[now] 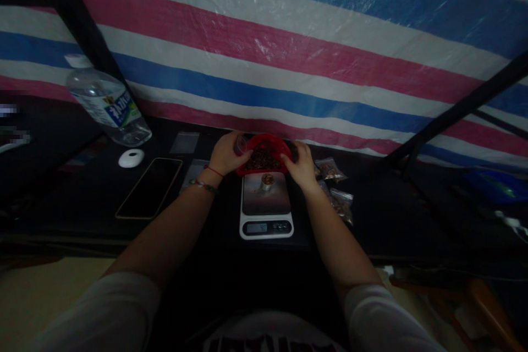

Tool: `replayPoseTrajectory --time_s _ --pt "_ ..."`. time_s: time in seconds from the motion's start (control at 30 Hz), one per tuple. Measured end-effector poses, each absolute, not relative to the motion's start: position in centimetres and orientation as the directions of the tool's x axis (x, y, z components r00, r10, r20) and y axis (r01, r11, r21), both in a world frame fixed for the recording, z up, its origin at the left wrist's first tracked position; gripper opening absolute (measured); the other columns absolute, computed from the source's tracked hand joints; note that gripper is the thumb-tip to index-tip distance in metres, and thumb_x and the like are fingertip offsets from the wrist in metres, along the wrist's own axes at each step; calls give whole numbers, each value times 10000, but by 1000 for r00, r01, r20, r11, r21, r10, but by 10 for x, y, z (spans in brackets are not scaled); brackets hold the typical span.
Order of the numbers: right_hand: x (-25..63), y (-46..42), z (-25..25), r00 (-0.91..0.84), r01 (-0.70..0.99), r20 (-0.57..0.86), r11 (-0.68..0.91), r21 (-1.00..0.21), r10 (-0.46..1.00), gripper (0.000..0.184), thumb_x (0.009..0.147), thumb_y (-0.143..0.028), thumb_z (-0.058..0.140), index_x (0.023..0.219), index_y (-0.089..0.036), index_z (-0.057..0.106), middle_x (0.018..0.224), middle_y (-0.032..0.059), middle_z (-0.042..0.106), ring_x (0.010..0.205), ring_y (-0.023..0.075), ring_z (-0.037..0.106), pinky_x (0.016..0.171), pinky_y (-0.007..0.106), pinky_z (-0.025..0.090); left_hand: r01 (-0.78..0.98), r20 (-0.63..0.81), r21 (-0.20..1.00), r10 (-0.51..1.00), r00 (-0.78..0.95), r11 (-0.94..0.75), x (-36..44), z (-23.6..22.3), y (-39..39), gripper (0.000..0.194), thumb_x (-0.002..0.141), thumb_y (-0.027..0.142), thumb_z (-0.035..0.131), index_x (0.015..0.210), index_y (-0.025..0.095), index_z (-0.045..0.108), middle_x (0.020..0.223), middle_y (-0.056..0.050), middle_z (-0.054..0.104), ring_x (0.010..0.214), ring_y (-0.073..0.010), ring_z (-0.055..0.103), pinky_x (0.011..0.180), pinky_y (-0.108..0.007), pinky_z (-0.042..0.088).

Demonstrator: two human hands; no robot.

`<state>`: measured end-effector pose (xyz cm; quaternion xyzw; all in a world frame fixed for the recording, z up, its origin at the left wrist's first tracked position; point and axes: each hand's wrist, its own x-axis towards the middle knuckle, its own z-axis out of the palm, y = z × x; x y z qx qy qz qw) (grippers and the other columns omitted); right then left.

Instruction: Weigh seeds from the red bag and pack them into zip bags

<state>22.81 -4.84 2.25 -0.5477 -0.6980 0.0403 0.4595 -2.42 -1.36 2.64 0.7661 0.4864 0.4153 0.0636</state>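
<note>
A red bowl (pixel 270 144) full of brown bits sits at the far end of a white kitchen scale (pixel 266 206). A small metal cup (pixel 267 181) with brown bits stands on the scale's platform. My left hand (pixel 229 155) is curled at the bowl's left rim and seems to hold a small clear thing I cannot name. My right hand (pixel 301 164) rests against the bowl's right rim, fingers bent over its edge.
A dark table (pixel 391 214) carries a phone (pixel 150 187), a white puck-shaped object (pixel 131 158), a large water bottle (pixel 108 102), flat clear bags (pixel 184 143) and two filled bags (pixel 336 187) right of the scale. A striped tarp (pixel 289 38) hangs behind.
</note>
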Motion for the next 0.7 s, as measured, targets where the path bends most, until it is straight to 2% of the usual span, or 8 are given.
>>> replayPoseTrajectory --time_s 0.07,0.1,0.17,0.23,0.3,0.4,0.57,0.7 --pt "230 -47 19 64 720 484 295 -628 873 651 727 -463 671 1282 -175 488 1243 158 553 1169 297 502 1011 474 384 706 563 470 795 223 -530 -24 31 -16 577 705 463 625 1185 154 537 1136 -99 617 1092 -269 560 984 -390 412" --pt "230 -47 18 67 719 414 244 -651 908 678 709 -474 685 1284 -177 483 1220 158 574 1138 304 530 984 477 405 709 543 458 800 255 -536 -23 33 -17 559 707 467 622 1170 162 550 1124 -94 622 1078 -271 567 974 -392 418" --pt "231 -46 15 44 733 291 167 -660 956 609 707 -448 687 1233 -189 524 1140 142 630 1050 301 589 919 459 449 712 490 435 808 326 -551 -22 36 -18 507 698 462 630 1118 182 583 1081 -84 637 1034 -274 585 943 -391 437" --pt "232 -46 15 20 761 229 134 -635 973 463 729 -360 661 1155 -197 579 1059 117 670 971 281 626 864 421 474 716 447 408 808 383 -566 -22 36 -17 456 676 436 653 1061 195 611 1041 -86 643 1010 -281 588 923 -388 446" --pt "232 -46 16 12 776 237 140 -615 971 386 727 -241 617 1109 -186 610 1021 100 688 926 254 638 841 384 480 730 441 387 809 389 -563 -21 33 -15 420 659 397 667 1024 192 625 1028 -100 634 1020 -292 577 929 -391 443" --pt "234 -43 18 30 750 290 170 -640 957 405 689 -142 554 1085 -160 634 996 85 699 879 219 640 818 346 483 756 448 397 829 335 -520 -22 26 -9 359 671 336 643 998 188 629 1034 -115 617 1017 -288 570 931 -398 447" --pt "241 -39 20 69 684 328 195 -703 942 386 679 -166 524 1040 -159 661 914 60 711 773 187 637 748 312 495 793 421 389 856 300 -469 -25 20 -5 277 731 286 561 984 196 628 1014 -104 638 978 -266 584 879 -378 463" --pt "251 -38 19 -22 758 274 194 -622 962 341 669 -164 536 976 -197 680 891 36 714 762 187 637 736 302 490 774 393 436 871 296 -459 -25 23 -8 250 740 322 541 944 210 632 924 -79 663 856 -237 615 779 -339 470"
